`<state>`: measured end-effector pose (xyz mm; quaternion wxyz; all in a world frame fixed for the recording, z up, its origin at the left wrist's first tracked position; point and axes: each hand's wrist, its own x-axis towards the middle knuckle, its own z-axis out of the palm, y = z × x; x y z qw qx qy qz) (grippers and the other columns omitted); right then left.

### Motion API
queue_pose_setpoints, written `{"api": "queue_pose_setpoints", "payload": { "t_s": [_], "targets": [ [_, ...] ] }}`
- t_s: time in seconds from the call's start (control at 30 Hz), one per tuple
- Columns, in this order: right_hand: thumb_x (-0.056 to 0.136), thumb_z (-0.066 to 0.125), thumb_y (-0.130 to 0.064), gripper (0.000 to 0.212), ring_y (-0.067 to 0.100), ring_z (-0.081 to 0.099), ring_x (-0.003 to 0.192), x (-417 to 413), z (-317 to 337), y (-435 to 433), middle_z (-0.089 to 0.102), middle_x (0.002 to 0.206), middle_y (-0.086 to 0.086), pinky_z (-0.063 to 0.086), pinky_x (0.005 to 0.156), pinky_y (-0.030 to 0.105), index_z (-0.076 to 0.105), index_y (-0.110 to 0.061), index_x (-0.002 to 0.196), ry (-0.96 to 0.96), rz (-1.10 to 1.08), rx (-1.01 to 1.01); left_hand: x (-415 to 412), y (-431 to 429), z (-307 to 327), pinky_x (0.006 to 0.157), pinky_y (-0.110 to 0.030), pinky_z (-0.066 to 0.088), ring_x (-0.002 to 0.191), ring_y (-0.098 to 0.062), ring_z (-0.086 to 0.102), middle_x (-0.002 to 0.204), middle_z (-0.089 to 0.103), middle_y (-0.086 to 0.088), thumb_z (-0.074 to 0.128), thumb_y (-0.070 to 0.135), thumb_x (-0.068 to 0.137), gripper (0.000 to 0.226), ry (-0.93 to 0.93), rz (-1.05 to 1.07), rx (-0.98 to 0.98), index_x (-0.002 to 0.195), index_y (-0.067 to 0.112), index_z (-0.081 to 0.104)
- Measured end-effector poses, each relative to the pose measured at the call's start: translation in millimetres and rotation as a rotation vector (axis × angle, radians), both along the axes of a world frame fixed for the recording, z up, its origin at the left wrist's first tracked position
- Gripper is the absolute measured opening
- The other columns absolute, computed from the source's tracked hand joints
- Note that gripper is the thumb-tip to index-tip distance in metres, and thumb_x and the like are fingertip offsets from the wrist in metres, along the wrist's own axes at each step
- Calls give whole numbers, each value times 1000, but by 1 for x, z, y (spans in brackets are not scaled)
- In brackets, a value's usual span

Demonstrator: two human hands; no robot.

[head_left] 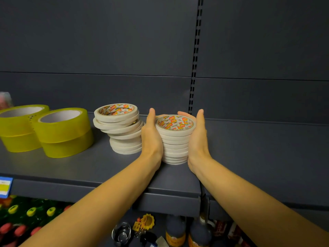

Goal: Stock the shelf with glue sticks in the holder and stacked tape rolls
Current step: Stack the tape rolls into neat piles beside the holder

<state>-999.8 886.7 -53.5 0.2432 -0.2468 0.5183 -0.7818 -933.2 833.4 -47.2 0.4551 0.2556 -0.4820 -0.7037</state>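
Note:
A tall stack of thin white tape rolls (pixel 175 139) stands on the grey shelf (pixel 99 166). My left hand (pixel 151 138) presses its left side and my right hand (pixel 198 138) its right side, fingers curving round the back of the stack. Just to the left, touching the back of my left hand, a second stack of white tape rolls (pixel 122 129) leans unevenly, its rolls shifted out of line. No glue sticks or holder show in the view.
Two stacks of wide yellow tape rolls (pixel 64 132) (pixel 19 127) stand at the shelf's left. A slotted upright (pixel 195 56) divides the back panel. Right of it the shelf runs on bare. Bottles and small goods fill the shelf below (pixel 175 232).

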Motion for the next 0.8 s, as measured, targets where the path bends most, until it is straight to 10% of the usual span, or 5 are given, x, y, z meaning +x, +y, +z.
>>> {"api": "queue_pose_setpoints", "payload": {
  "t_s": [0.5, 0.67, 0.8],
  "targets": [
    [97, 22, -58, 60, 14, 70, 81, -2, -1, -2, 74, 87, 3, 54, 73, 28, 70, -24, 84, 30, 8, 35, 4, 11, 5, 100, -42, 47, 93, -22, 68, 80, 73, -4, 30, 62, 92, 58, -78, 71, -43, 76, 19, 66],
    [93, 20, -65, 65, 18, 68, 86, -1, 1, -3, 73, 86, 0, 53, 83, 35, 69, -27, 76, 52, -64, 92, 1, 6, 0, 101, -47, 44, 97, -25, 67, 88, 75, -4, 31, 86, 55, 81, -126, 132, -49, 82, 20, 70],
    [94, 19, -65, 66, 18, 68, 87, 0, 1, -1, 73, 92, 5, 53, 80, 33, 69, -24, 85, 31, -25, 103, 5, 10, 5, 101, -46, 45, 97, -24, 66, 88, 73, -6, 32, 65, 88, 60, -142, 110, -42, 80, 17, 66]
  ]
}}
